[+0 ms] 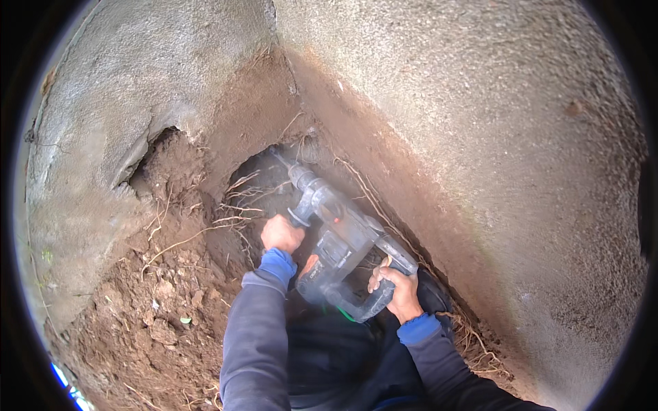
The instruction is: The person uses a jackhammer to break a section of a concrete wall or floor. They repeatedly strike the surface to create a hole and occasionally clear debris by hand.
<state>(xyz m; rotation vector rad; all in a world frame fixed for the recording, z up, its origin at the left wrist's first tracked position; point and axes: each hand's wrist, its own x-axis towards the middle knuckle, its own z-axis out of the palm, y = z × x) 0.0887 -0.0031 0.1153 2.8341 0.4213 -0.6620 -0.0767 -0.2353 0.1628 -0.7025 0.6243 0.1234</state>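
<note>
A grey, dust-covered rotary hammer drill [336, 226] lies across the middle of the view, its chuck and bit angled up to the far left. The bit [277, 155] points into a dark hollow at the foot of the wall corner; its very tip is hard to make out there. My left hand [282, 234] is closed around the side handle near the drill's front. On the rear grip, my right hand [397, 286] is wrapped with its fingers curled through the handle opening. Whether a finger presses the trigger, I cannot tell.
Rough concrete walls rise on the left [103, 116] and right [493, 137], meeting in a corner ahead. Loose brown soil [157, 315] is heaped at left. Thin roots [236, 205] stick out beside the drill, and more roots [473, 342] run along the right wall's base. The left wall has a broken hole [154, 154].
</note>
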